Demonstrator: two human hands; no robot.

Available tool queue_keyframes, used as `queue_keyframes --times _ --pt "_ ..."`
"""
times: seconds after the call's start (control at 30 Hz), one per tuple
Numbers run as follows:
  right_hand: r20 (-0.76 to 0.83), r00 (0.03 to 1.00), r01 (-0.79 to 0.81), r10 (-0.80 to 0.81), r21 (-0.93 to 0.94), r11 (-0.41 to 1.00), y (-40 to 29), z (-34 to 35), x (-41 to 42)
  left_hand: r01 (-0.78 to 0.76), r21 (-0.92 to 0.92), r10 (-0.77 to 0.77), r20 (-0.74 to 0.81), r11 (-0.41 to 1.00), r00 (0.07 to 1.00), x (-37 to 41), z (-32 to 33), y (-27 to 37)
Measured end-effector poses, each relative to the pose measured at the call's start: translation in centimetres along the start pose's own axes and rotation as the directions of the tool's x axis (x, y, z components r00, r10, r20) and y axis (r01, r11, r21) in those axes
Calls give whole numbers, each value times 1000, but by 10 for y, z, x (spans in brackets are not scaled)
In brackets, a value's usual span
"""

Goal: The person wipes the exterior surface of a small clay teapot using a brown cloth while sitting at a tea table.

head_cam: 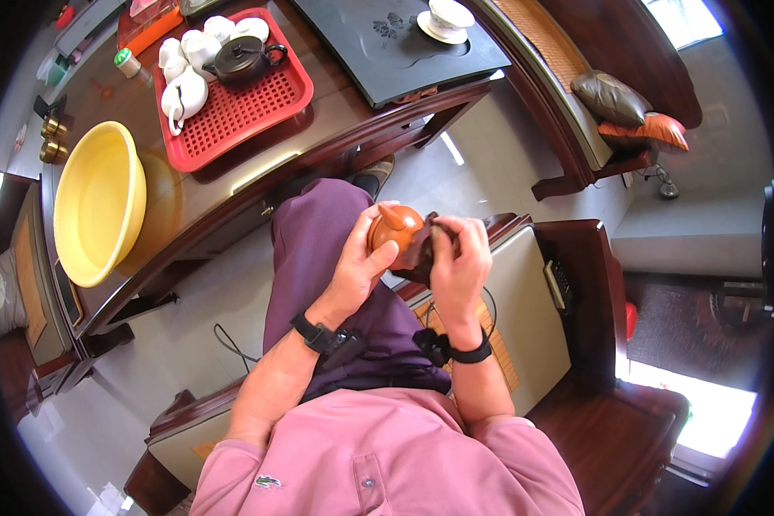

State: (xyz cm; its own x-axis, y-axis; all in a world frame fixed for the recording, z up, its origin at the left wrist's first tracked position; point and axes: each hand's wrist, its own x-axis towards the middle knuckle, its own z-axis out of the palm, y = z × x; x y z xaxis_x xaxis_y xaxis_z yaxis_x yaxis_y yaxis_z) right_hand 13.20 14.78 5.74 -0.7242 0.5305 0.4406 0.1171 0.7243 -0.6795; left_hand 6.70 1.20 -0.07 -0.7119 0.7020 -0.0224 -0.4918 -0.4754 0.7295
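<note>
An orange-brown clay teapot [387, 227] is held above the lap in my left hand [359, 261], with its spout pointing up towards the table. My right hand [461, 258] grips a dark brown cloth [422, 258] against the teapot's right side. The cloth hides part of the pot, and its handle and lid cannot be made out. Each wrist wears a black strap with a small device. On the table ahead, a red perforated tray [232, 122] holds a dark teapot [242, 62], a white pitcher [186, 95] and several white cups.
A yellow plastic basin [97, 206] stands on the wooden table [213, 190], left of the tray. Beyond, a black tea tray [387, 45] bears a white lidded cup on a saucer [447, 22]. Cushions [613, 97] lie on the bench at right. A cable [232, 345] hangs beside the seat.
</note>
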Motion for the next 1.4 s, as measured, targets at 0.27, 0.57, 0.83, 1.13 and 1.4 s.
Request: queue_keyframes --times 0.27,0.57,0.83,1.13,1.4 --pt "31 993 -118 114 205 972 -13 -13 3 -17 -43 17 9 999 1000 2 6 8" --pt "176 968 177 -181 37 984 -34 -9 -12 -17 42 18 -23 999 1000 2 -1 4" --pt "136 984 108 -114 50 993 -27 3 8 -37 85 39 -28 996 999 -2 -1 -1" --pt "132 981 149 -145 -25 988 -28 -6 -15 -40 136 43 -19 990 999 -1 0 -1" --pt "105 967 240 -233 -65 969 -25 -3 -23 -1 55 4 -42 999 999 0 1 -1"
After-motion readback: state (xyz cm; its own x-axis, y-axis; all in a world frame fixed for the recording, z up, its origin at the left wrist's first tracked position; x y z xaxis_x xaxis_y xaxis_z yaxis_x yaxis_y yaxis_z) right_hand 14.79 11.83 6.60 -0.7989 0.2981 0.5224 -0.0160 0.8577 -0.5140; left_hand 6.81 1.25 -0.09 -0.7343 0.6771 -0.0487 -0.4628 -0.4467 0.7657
